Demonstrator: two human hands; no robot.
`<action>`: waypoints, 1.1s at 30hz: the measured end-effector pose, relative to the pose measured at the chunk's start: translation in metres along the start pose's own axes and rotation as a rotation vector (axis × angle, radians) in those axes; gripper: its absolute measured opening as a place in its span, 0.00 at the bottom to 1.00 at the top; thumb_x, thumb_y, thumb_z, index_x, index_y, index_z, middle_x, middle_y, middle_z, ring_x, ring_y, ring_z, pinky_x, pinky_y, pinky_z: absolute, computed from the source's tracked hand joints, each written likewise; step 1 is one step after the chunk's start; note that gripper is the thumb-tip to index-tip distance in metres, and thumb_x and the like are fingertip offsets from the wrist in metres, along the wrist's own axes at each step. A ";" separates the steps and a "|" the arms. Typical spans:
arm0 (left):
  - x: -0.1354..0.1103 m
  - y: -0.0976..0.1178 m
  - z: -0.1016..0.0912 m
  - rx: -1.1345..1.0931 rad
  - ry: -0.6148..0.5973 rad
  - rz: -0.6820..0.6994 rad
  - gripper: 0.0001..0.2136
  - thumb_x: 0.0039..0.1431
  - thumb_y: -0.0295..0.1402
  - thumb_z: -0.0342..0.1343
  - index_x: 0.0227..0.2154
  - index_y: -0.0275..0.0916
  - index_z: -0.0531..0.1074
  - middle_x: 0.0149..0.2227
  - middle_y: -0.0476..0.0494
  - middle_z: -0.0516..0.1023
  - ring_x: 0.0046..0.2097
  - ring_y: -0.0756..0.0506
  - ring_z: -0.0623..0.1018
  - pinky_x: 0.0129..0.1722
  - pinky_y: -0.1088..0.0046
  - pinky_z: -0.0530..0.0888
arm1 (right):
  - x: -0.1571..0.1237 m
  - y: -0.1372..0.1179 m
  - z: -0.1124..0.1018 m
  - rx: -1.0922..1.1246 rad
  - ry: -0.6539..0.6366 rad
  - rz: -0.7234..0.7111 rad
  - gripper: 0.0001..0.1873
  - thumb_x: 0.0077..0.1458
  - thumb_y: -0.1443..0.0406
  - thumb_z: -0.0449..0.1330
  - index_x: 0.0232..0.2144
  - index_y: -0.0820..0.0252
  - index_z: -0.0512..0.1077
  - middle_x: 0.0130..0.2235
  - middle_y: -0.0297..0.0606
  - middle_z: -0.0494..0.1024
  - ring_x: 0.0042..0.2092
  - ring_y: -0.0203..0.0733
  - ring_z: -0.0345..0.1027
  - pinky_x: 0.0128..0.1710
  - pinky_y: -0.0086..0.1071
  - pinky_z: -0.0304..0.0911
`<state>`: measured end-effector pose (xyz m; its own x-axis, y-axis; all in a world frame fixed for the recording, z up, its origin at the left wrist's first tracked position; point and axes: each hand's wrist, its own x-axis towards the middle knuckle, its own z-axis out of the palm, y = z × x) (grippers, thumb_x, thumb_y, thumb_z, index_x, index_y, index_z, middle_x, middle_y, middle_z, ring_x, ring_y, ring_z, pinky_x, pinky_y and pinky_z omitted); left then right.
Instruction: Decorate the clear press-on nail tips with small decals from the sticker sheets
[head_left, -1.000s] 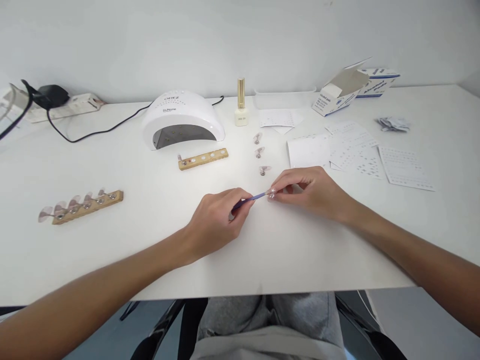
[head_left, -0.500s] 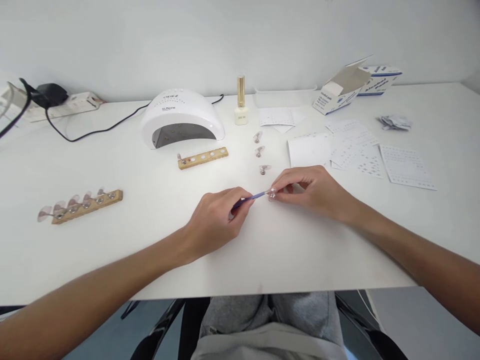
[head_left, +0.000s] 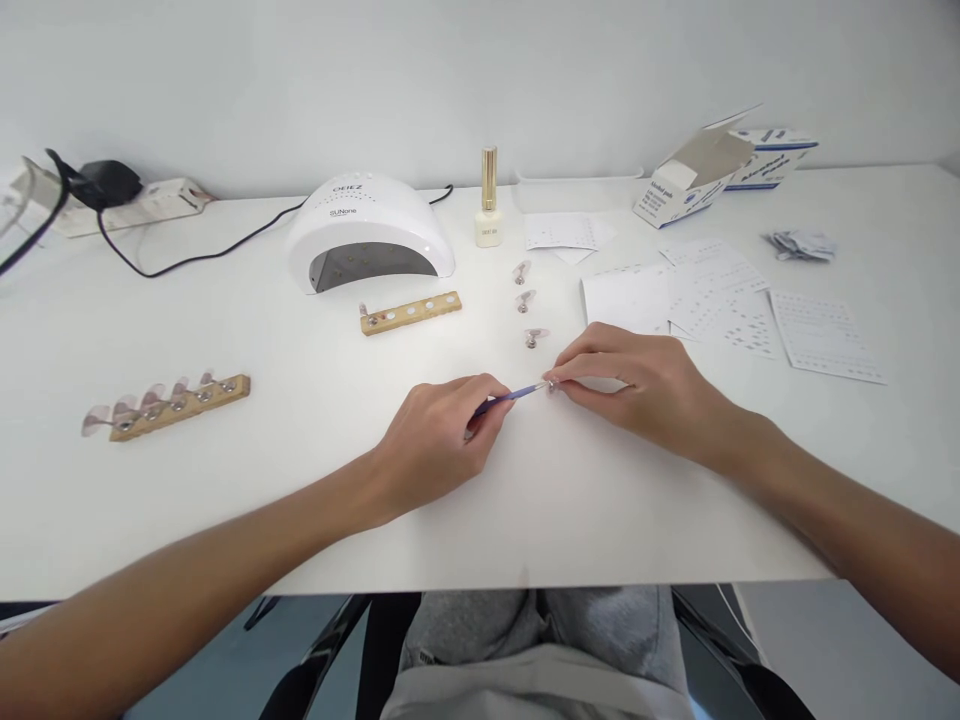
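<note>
My left hand (head_left: pixel 435 440) grips a thin blue tool (head_left: pixel 510 397), tip meeting what may be a nail tip (head_left: pixel 552 385) pinched in my right hand (head_left: pixel 637 385).

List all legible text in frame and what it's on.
"SUNone": top of white nail lamp.
Brand line above it: blurred, unsure.
Side of open box: blurred, unreadable.
Label on bottle: too small.
Print on paper sheets: too small.
On blue tool (left hand), nail tip (right hand): none seen.

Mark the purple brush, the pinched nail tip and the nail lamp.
purple brush (head_left: pixel 510 397): head view, mid-handle.
nail tip (head_left: pixel 552 385): head view, exposed end.
nail lamp (head_left: pixel 371 215): head view, dome top.
</note>
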<state>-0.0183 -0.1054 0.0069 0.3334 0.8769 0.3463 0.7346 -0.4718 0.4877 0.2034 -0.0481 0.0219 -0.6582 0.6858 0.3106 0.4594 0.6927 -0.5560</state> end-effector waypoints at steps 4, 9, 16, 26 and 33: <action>0.000 0.000 0.000 0.010 -0.010 -0.006 0.07 0.59 0.31 0.51 0.30 0.37 0.72 0.20 0.53 0.70 0.20 0.55 0.61 0.21 0.78 0.60 | -0.002 -0.001 -0.001 -0.103 -0.004 -0.072 0.12 0.59 0.69 0.53 0.36 0.50 0.75 0.37 0.37 0.76 0.41 0.42 0.70 0.37 0.37 0.67; 0.000 0.001 0.000 0.020 -0.025 -0.018 0.06 0.59 0.30 0.51 0.31 0.37 0.72 0.21 0.53 0.71 0.21 0.55 0.62 0.22 0.78 0.60 | -0.002 -0.001 0.000 -0.185 0.024 -0.157 0.12 0.60 0.70 0.51 0.36 0.57 0.75 0.36 0.40 0.75 0.41 0.42 0.69 0.36 0.35 0.67; 0.001 0.001 -0.001 0.039 -0.044 -0.043 0.06 0.59 0.30 0.51 0.30 0.37 0.73 0.21 0.53 0.71 0.21 0.55 0.63 0.23 0.77 0.61 | -0.002 -0.003 0.000 -0.153 0.035 -0.151 0.11 0.59 0.71 0.52 0.35 0.57 0.74 0.36 0.40 0.76 0.40 0.41 0.69 0.36 0.35 0.67; 0.017 0.000 -0.022 -0.288 0.069 -0.220 0.07 0.57 0.33 0.55 0.30 0.37 0.77 0.22 0.50 0.74 0.24 0.53 0.69 0.23 0.78 0.65 | 0.004 -0.007 0.004 0.397 -0.037 0.300 0.04 0.49 0.63 0.63 0.29 0.56 0.77 0.33 0.35 0.79 0.34 0.39 0.72 0.37 0.34 0.68; 0.034 -0.009 -0.043 -0.977 0.080 -0.356 0.04 0.54 0.32 0.59 0.28 0.37 0.71 0.21 0.48 0.75 0.22 0.52 0.72 0.22 0.77 0.70 | 0.004 -0.011 0.006 0.611 -0.111 0.418 0.05 0.45 0.64 0.67 0.28 0.57 0.78 0.33 0.35 0.80 0.35 0.40 0.72 0.37 0.33 0.68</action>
<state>-0.0394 -0.0748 0.0491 0.1248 0.9881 0.0898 -0.0271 -0.0871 0.9958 0.1919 -0.0545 0.0248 -0.5722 0.8160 -0.0820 0.2922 0.1095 -0.9501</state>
